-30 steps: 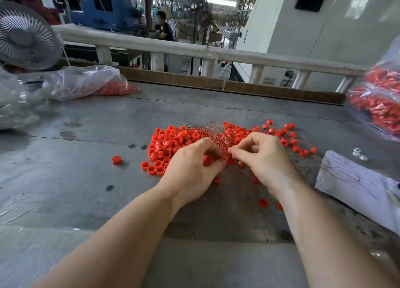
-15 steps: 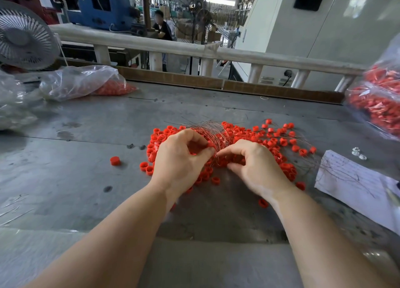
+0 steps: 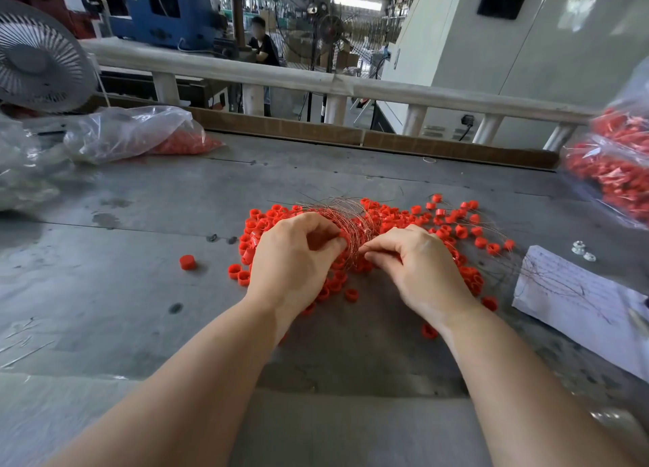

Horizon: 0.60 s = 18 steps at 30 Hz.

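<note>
Red cap (image 3: pixel 343 237) at frame centre, over the pile (image 3: pixel 397 218): you're pinching it with your left hand (image 3: pixel 291 259), right hand (image 3: pixel 418 270) pinching a wire (image 3: pixel 354 235) end. Be lining tip to hole, feeding slowly.

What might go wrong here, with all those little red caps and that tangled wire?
The wire bundle is a loose tangle, so the strand the right hand pinches may snag others. The small red cap that the left hand seems to pinch might slip into the pile of caps.
</note>
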Each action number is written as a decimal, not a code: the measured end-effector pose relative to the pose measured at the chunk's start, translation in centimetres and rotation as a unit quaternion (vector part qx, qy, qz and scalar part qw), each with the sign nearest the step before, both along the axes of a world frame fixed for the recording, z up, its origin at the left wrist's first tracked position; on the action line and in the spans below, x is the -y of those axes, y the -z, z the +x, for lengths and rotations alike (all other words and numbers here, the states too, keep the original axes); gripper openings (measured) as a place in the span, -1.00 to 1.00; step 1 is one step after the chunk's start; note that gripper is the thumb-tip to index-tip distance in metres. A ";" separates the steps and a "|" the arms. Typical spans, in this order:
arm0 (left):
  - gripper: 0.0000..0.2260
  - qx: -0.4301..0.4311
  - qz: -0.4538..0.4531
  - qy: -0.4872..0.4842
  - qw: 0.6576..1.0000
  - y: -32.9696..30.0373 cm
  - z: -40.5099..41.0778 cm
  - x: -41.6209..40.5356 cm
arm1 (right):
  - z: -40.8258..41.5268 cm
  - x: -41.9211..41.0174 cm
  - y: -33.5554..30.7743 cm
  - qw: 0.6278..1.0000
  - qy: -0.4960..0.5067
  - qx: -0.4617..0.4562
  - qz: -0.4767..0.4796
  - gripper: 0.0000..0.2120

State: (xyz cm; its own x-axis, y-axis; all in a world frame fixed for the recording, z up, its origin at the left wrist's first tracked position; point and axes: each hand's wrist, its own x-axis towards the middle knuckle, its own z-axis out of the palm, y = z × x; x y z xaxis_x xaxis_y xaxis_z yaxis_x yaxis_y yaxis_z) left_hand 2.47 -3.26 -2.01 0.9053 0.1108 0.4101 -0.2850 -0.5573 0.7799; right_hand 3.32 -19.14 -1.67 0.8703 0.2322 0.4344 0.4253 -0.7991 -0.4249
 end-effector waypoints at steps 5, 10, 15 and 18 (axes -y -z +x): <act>-0.87 0.010 0.017 0.009 1.000 -0.3 0.2 0.2 | 0.6 -0.1 -0.1 0.997 0.020 0.026 0.075 -0.86; -0.82 0.015 0.048 0.027 0.998 -0.7 -0.1 0.7 | 0.8 0.1 -0.5 0.988 0.025 0.036 0.149 -0.92; -0.93 0.006 0.089 0.062 0.994 -0.7 -0.2 0.9 | 0.9 -0.3 -0.1 0.987 0.010 -0.001 0.161 -0.94; -0.93 0.005 0.101 0.064 0.993 -0.6 -0.1 0.8 | 0.9 -0.4 0.0 0.982 -0.014 -0.041 0.183 -0.87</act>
State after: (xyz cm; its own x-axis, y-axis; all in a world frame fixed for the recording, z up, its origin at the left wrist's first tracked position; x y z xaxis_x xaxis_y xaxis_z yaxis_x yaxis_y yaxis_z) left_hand 2.34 -4.10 -1.45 0.9022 -0.0899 0.4219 -0.3712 -0.6602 0.6530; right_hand 4.21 -18.76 -1.62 0.9010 0.0974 0.4227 0.3977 -0.5744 -0.7154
